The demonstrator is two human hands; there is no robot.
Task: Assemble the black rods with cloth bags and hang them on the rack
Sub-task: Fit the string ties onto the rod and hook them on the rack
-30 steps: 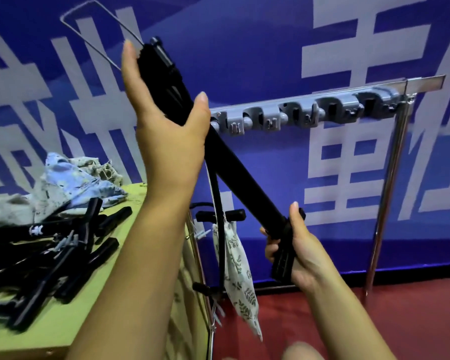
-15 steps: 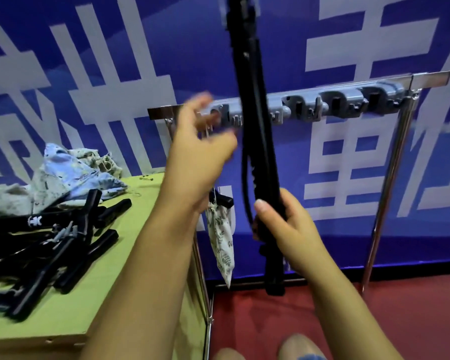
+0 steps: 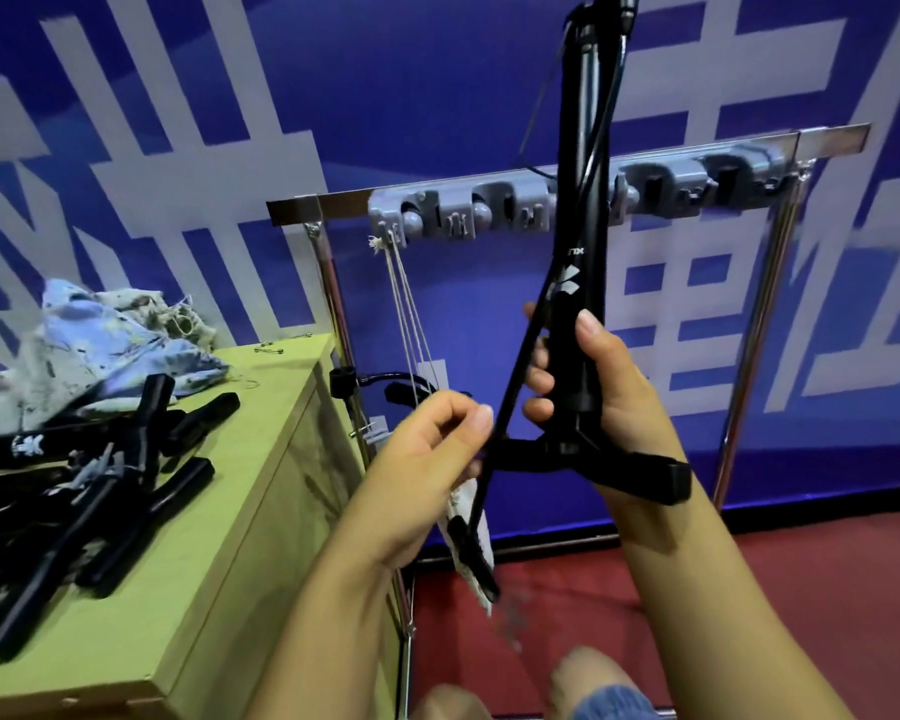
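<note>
Black rod [image 3: 583,210] upright, seemingly between both hands [image 3: 588,376]

Green table [image 3: 261,491] w/ pile of black rods [image 3: 100,491], crumpled cloth bags [image 3: 110,345] behind, small clips [image 3: 271,347] nr back edge.

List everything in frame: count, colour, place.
held rod: one, black, upright in front of the rack, legs folded out at its lower end
rack: one, chrome, against the blue wall
holder strip: one, grey, along the rack's top bar
hanging bag: one, pale print, on strings from the strip's left end
loose rods: a pile, black, on the table
table: one, yellow-green, left
cloth bags: a heap, blue and beige, table's far side
left hand: pinches a thin leg
right hand: grips the shaft
</note>
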